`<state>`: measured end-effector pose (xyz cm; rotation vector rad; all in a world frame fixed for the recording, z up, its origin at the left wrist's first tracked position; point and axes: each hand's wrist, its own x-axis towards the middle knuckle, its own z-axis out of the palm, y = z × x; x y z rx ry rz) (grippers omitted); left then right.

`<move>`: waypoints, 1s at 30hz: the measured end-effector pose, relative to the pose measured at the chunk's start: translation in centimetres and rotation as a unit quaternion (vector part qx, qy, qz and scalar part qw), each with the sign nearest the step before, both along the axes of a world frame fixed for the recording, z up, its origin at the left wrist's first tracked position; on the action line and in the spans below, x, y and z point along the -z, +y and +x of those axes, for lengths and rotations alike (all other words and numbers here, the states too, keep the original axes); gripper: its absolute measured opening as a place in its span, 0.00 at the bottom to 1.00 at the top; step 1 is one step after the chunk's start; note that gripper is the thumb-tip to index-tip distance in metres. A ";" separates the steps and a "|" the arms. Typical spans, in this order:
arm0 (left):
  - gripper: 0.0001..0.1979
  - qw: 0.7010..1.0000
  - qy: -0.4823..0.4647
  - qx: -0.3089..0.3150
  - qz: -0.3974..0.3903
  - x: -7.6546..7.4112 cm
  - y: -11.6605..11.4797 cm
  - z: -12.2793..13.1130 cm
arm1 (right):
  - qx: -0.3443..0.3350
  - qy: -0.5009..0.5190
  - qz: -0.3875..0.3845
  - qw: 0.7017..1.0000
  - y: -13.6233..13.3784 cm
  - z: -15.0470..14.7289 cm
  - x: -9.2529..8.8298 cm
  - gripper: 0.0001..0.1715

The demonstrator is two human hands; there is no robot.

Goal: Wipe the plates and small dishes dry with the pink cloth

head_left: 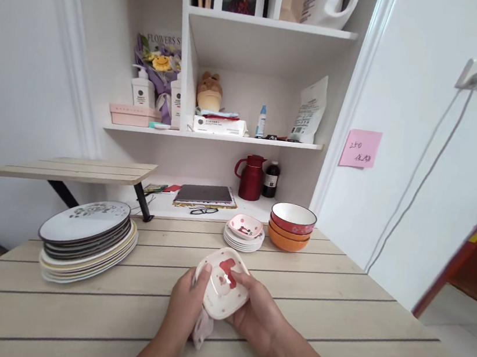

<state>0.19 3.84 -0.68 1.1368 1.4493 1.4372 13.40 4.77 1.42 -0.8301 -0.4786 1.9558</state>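
Note:
A small square dish point(213, 301) with rounded corners, cream with a red bow and dots, is held tilted above the table between both hands. My left hand point(186, 300) grips its left edge, thumb on the rim. A pale cloth point(202, 329) hangs below the dish beside that hand; how the fingers hold it is hidden. From the right, my right hand point(259, 316) holds the dish, thumb pressed on the inside near the red bow and fingers underneath. Just beyond lies a pink patterned dish point(244, 226) on a stack of small white plates point(243, 243).
Stacked bowls point(290, 235), red over orange, stand right of the small plates. A tall pile of large plates point(85, 240) is at the left, near a raised wooden stand point(77, 169). Behind the table are glasses point(203, 211), a laptop point(203, 194) and a red jug point(252, 177).

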 end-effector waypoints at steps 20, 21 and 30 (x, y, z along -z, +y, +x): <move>0.26 0.997 -0.042 -0.051 0.032 -0.5 0.2 -1.2 | -0.025 0.074 -0.003 0.997 0.9 0.2 1.0 0.27; 0.26 0.996 -0.049 -0.070 0.037 -0.5 0.2 -1.4 | -0.024 0.074 -0.007 0.997 0.9 0.2 1.0 0.27; 0.23 0.942 -0.110 -0.298 0.108 -2.3 0.5 -4.5 | 0.006 0.065 -0.026 0.998 1.1 0.2 1.1 0.27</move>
